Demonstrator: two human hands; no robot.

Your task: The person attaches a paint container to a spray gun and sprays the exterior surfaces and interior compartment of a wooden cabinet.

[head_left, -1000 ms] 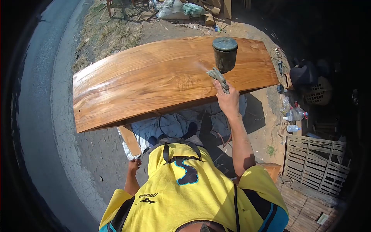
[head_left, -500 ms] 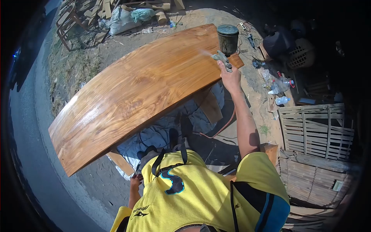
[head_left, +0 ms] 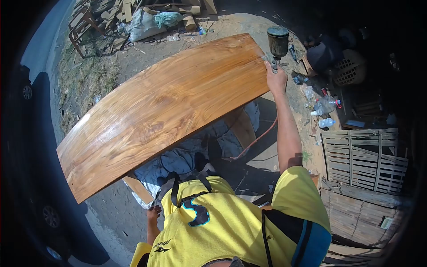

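My right hand (head_left: 277, 82) is wrapped round a spray gun (head_left: 275, 65) with a dark cup (head_left: 278, 42) on top, at the right end of a large wooden tabletop (head_left: 169, 104). The board is brown with a curved far edge, and its left part shines in the light. A red hose (head_left: 255, 141) runs down from near my right wrist. My left hand (head_left: 154, 212) hangs low beside my yellow shirt, near a wooden leg (head_left: 138, 188) under the board. It is small and shaded, so whether it holds anything is unclear.
A pale sheet (head_left: 175, 153) lies under the board. Wood scraps and a white sack (head_left: 144, 26) are at the top left. Plastic bottles (head_left: 327, 123) and a slatted wooden frame (head_left: 364, 160) lie to the right. A dark car (head_left: 44, 196) is on the road at left.
My right hand and the spray gun have moved right, to the board's end. The spray mist over the board is fainter. A dark car has come into view on the left.
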